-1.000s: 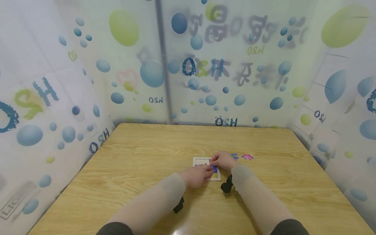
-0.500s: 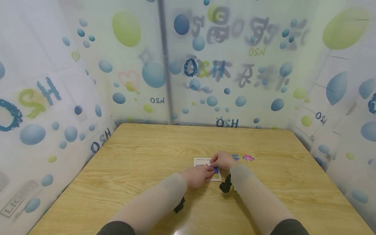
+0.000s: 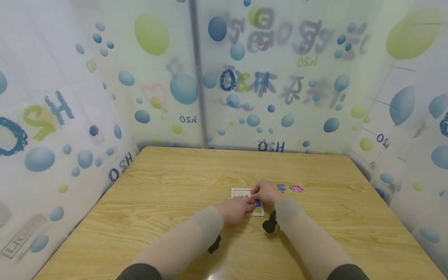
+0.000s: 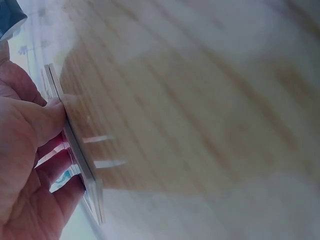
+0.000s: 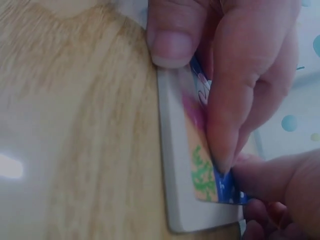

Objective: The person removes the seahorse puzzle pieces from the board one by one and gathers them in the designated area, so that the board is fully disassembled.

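A white-framed jigsaw puzzle board (image 3: 232,193) lies on the table under both hands. My left hand (image 3: 236,210) reaches across its near part. The left thumb (image 4: 50,116) sits against the board's edge, and other fingers lie over the pieces. My right hand (image 3: 265,192) is at the board's right side, its thumb and fingertips pinching a dark blue puzzle piece (image 5: 228,189). Beside that piece is a printed section in orange and green (image 5: 201,172). The hands' fingertips nearly meet, so much of the picture is hidden.
Two loose puzzle pieces lie right of the board: a blue and green piece (image 3: 281,188) and a pink piece (image 3: 296,188) with an eye print. The wooden table (image 3: 182,175) is bordered by curtains (image 3: 157,97) with bubble prints.
The head view has shifted slightly. Both hands stay at the board in almost the same pose, and the loose pieces have not moved on the table.
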The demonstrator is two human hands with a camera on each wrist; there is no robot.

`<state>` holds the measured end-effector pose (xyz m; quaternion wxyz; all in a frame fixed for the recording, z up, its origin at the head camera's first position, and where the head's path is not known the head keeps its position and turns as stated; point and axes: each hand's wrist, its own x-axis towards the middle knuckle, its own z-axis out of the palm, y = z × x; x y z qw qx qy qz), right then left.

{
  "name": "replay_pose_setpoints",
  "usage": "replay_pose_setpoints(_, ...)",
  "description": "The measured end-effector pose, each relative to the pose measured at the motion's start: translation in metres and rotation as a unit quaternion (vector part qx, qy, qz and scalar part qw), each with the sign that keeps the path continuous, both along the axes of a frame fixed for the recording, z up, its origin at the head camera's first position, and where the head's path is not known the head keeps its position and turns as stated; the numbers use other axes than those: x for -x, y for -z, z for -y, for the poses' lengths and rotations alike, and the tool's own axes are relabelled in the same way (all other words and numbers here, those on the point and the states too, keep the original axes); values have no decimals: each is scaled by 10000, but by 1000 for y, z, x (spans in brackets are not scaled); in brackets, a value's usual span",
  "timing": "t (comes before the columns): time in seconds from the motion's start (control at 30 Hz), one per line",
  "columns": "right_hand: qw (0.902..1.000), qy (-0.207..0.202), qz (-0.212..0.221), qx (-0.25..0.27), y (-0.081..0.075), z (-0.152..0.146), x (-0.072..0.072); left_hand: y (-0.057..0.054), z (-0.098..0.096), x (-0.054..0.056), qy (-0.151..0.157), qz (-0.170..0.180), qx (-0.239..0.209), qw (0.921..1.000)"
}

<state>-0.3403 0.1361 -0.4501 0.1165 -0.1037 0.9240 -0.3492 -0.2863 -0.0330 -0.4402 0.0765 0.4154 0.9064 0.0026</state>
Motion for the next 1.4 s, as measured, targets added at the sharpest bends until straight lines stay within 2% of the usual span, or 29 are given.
replay_pose_setpoints(0.3, 9997, -60, -221, -91, 6, -1, 3, 3, -1, 2, -54, -2, 57, 10000)
replay_pose_setpoints(0.5, 9997, -20, -208, 101, 8, -3, 2, 3, -1, 2, -86, -18, 77, 9999)
replay_pose_setpoints(0.67, 9992, 187, -108, 323, 7, -4, 2, 3, -1, 1, -39, -30, 54, 10000)
replay_pose_setpoints(0.93, 9942, 480, 362, 888, 7, -9, 6, 3, -2, 3, -19, -20, 113, 9999)
replay_pose_setpoints(1.13, 9940, 472, 384, 911, 6, -9, 6, 3, -2, 4, 22, -58, 163, 9998)
replay_pose_setpoints(1.4, 9889, 770, 680, 1069, 5, -8, 6, 2, -2, 3, -36, -3, 192, 9998)
